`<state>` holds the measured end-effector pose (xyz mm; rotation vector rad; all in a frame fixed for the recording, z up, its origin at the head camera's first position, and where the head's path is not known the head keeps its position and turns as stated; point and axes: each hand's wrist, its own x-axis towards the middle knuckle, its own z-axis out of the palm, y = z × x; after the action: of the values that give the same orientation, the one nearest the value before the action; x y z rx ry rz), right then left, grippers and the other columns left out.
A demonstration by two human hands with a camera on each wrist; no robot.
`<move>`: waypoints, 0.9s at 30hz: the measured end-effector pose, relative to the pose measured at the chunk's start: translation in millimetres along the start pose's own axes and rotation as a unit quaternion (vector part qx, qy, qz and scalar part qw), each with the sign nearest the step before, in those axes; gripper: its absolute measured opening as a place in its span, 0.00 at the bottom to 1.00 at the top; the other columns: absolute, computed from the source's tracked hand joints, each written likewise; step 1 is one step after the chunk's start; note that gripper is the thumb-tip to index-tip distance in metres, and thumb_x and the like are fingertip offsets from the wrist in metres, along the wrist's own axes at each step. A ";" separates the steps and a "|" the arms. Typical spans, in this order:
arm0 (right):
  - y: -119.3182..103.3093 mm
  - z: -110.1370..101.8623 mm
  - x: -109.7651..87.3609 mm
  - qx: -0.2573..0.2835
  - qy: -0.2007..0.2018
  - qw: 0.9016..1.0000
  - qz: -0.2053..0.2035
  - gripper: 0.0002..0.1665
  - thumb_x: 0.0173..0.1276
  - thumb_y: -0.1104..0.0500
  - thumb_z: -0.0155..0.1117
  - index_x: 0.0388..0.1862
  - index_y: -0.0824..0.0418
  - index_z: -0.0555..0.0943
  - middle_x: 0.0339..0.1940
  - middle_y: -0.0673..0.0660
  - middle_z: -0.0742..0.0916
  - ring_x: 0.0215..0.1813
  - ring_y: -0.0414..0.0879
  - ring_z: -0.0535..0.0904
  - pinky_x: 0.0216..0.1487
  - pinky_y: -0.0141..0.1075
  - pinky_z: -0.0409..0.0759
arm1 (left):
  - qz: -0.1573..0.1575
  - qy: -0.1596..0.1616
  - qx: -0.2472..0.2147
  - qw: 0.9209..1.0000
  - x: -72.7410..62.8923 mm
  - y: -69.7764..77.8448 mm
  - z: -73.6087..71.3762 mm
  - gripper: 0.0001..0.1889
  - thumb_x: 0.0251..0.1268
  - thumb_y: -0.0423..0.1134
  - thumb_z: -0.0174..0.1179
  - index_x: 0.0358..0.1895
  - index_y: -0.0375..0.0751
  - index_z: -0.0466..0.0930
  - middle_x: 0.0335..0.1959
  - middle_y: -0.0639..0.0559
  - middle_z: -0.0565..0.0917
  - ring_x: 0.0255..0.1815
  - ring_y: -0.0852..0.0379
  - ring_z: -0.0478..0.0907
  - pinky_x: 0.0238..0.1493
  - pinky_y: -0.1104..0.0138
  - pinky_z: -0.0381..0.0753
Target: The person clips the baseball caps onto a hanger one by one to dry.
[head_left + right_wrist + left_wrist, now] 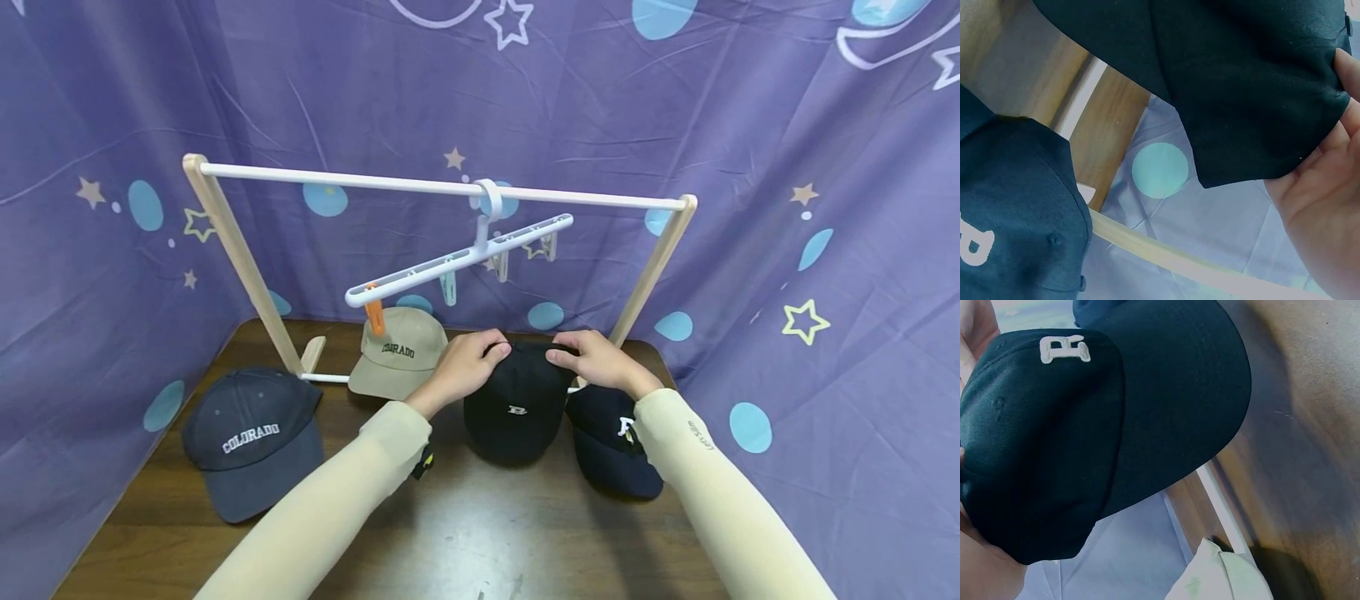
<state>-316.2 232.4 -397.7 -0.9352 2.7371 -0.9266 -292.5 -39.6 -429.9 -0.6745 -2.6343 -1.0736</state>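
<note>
Both hands hold a black baseball cap [517, 383] with a small white letter on its front, its brim pointing down and toward me. My left hand [468, 362] pinches the cap's edge on the left, thumb on the near side. At the right edge, my right hand [596, 358] grips it the same way; in the right wrist view its fingers [1335, 137] go behind the fabric. The left wrist view shows the brim [1179, 381] raised off the table. Above and behind the cap, a white clip hanger [461, 260] hangs on the rack's white bar [337, 179].
On the wooden table [480, 533] lie a dark grey-blue Colorado cap [251, 442] at left, a beige Colorado cap [401, 350] behind my left hand, and a navy cap [615, 442] under my right forearm. An orange clip [375, 317] and several others dangle from the hanger.
</note>
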 end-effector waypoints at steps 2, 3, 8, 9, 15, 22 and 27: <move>-1.0 -1.3 0.7 -0.005 0.003 1.000 0.002 0.11 0.82 0.52 0.63 0.38 0.55 0.83 0.27 0.46 0.77 0.35 0.44 0.75 0.42 0.39 0.73 | -0.002 0.000 0.004 1.000 1.8 0.6 -1.0 0.09 0.82 0.48 0.58 0.42 0.54 0.86 0.39 0.57 0.88 0.43 0.54 0.86 0.48 0.56 0.81; -1.6 -1.9 1.1 -0.008 0.004 1.000 0.003 0.10 0.82 0.52 0.63 0.39 0.55 0.83 0.28 0.46 0.78 0.36 0.44 0.75 0.43 0.40 0.73 | -0.003 0.001 0.007 1.000 2.6 0.8 -1.4 0.09 0.82 0.48 0.58 0.42 0.54 0.86 0.39 0.58 0.88 0.43 0.54 0.86 0.47 0.56 0.81; -4.9 -6.1 2.7 -0.015 0.011 1.000 0.006 0.11 0.81 0.52 0.64 0.37 0.55 0.83 0.27 0.47 0.77 0.36 0.46 0.75 0.44 0.42 0.73 | -0.005 0.007 0.007 1.000 6.0 2.3 -3.1 0.09 0.82 0.48 0.58 0.43 0.54 0.86 0.40 0.58 0.89 0.44 0.53 0.86 0.47 0.55 0.81; -4.8 -6.9 3.4 -0.016 0.012 1.000 0.006 0.11 0.81 0.52 0.64 0.37 0.55 0.82 0.27 0.48 0.77 0.36 0.47 0.75 0.44 0.42 0.72 | -0.004 0.009 0.006 1.000 6.5 2.9 -3.5 0.09 0.81 0.48 0.58 0.43 0.54 0.86 0.40 0.57 0.89 0.44 0.53 0.86 0.47 0.55 0.81; -3.2 -11.0 8.3 -0.029 0.019 0.999 0.007 0.11 0.81 0.53 0.64 0.36 0.55 0.81 0.27 0.48 0.76 0.36 0.46 0.74 0.44 0.41 0.72 | 0.000 0.020 0.005 1.000 9.5 8.4 -7.4 0.09 0.82 0.46 0.58 0.42 0.52 0.86 0.40 0.55 0.89 0.45 0.50 0.87 0.49 0.53 0.81; -7.2 -17.3 13.5 -0.030 0.023 0.999 0.010 0.10 0.82 0.52 0.63 0.39 0.55 0.83 0.30 0.49 0.80 0.38 0.48 0.76 0.46 0.43 0.72 | -0.005 0.034 0.009 0.999 15.1 13.6 -12.9 0.09 0.81 0.46 0.59 0.42 0.51 0.86 0.41 0.55 0.89 0.47 0.49 0.87 0.51 0.53 0.81; -6.3 -21.2 16.0 -0.030 0.026 0.999 0.023 0.11 0.82 0.50 0.63 0.40 0.55 0.84 0.31 0.51 0.81 0.38 0.48 0.76 0.46 0.43 0.72 | -0.003 0.032 0.012 0.999 19.9 16.2 -14.7 0.09 0.82 0.47 0.58 0.44 0.51 0.86 0.43 0.56 0.89 0.48 0.49 0.86 0.52 0.53 0.80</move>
<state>-331.8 230.1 -375.4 -0.8646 2.8313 -0.8783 -301.5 -33.2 -402.5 -0.6162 -2.5925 -1.0449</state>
